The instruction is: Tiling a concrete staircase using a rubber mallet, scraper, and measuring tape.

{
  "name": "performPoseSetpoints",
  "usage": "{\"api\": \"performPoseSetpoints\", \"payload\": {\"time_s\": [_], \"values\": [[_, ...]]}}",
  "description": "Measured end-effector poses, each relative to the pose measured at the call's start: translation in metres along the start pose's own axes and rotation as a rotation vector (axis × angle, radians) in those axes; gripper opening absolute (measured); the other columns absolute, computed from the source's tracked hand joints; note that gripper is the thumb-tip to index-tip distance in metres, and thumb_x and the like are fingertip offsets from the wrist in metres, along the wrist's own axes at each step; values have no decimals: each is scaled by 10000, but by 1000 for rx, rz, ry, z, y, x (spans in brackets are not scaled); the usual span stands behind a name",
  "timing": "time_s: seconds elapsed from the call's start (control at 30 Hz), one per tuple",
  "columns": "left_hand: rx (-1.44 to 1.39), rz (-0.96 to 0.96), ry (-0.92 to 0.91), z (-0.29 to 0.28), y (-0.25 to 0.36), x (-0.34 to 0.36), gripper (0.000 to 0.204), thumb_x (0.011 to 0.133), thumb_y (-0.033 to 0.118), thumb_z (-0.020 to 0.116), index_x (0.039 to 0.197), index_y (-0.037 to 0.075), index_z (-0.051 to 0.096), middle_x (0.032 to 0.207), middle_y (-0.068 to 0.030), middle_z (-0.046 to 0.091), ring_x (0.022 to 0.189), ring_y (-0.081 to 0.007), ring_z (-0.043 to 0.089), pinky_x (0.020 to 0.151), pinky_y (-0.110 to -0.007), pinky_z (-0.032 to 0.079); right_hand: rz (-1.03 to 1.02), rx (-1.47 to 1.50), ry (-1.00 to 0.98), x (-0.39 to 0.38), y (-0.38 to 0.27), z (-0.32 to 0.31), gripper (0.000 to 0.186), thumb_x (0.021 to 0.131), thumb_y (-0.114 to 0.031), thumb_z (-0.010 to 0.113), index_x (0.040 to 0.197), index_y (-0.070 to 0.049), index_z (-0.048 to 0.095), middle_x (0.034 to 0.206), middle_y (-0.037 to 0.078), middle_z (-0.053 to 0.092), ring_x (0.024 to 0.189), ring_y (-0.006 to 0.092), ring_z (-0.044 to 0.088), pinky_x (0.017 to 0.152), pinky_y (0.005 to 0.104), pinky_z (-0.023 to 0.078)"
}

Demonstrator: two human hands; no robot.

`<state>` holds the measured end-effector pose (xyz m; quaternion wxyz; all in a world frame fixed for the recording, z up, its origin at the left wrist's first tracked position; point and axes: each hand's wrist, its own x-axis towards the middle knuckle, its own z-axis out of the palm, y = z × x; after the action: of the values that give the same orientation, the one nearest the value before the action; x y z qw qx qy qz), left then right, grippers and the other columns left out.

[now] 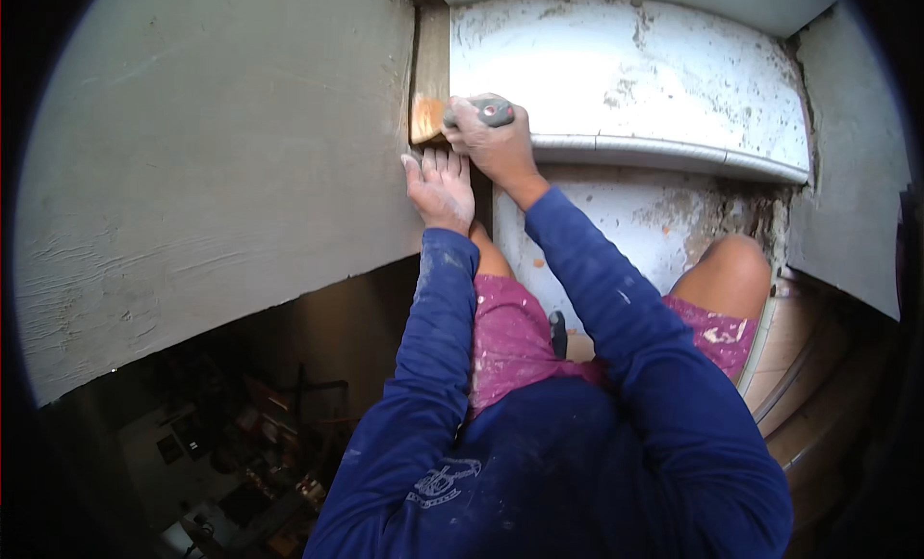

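Observation:
My right hand (489, 145) grips a paintbrush by its grey handle (492, 112), with the pale orange bristles (425, 119) against the narrow strip of surface beside the grey panel (221, 116). Just below the bristles, my left hand (441, 191) is turned palm up with its fingers extended and nothing in it, their tips close to the lower edge of that strip (429, 53). Both hands look dusty with pale powder.
To the right are white steps (616, 78) with dirt stains and a curved front edge, bordered by a grey wall (847, 135). My knees rest near the lower step. At the lower left, beyond the panel's edge, a dark drop shows a cluttered space below.

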<state>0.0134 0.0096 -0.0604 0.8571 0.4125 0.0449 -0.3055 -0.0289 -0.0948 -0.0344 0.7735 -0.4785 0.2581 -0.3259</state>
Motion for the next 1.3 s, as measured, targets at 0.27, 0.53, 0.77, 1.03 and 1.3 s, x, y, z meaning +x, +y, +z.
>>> {"api": "performPoseSetpoints", "payload": {"time_s": [0.27, 0.53, 0.77, 1.03, 1.3], "values": [[-55, -9, 41, -12, -13, 4, 934, 952, 607, 419, 1525, -20, 28, 1612, -156, 59, 1481, -310, 111, 1196, -431, 112, 173, 129, -30, 3, -27, -5, 195, 916, -166, 663, 829, 3, 621, 706, 64, 648, 553, 107, 600, 501, 237, 506], [471, 65, 129, -1, -35, 12, 762, 996, 519, 410, 1520, 14, 185, 1551, -169, 257, 1420, -300, 281, 1126, -460, 288, -58, -78, -39, -6, -91, -48, 156, 938, -124, 630, 937, 31, 656, 786, 80, 674, 644, 140, 667, 589, 270, 569], [1068, 352, 227, 1, -48, -4, 619, 898, 315, 602, 1344, -88, 454, 1344, -303, 497, 1225, -420, 509, 1027, -405, 408, -197, -270, 95, -69, -191, -143, 169, 940, -96, 609, 1012, 55, 633, 880, 100, 667, 757, 165, 674, 670, 260, 562], [1708, 574, 47, 58, -26, 19, 727, 881, 486, 538, 1437, 36, 406, 1484, -271, 338, 1381, -403, 300, 1155, -500, 180, -784, -1203, 141, -161, -219, -212, 315, 823, -11, 624, 1135, -16, 582, 1155, 195, 538, 1077, 335, 546, 951, 404, 445], [2064, 615, 14, 85, -39, 25, 752, 924, 547, 404, 1505, 79, 313, 1550, -253, 234, 1432, -391, 208, 1171, -499, 93, -655, -1367, 208, -218, -165, -250, 287, 810, -72, 692, 1092, -77, 641, 1211, 228, 477, 1112, 414, 534, 924, 462, 477]]}}
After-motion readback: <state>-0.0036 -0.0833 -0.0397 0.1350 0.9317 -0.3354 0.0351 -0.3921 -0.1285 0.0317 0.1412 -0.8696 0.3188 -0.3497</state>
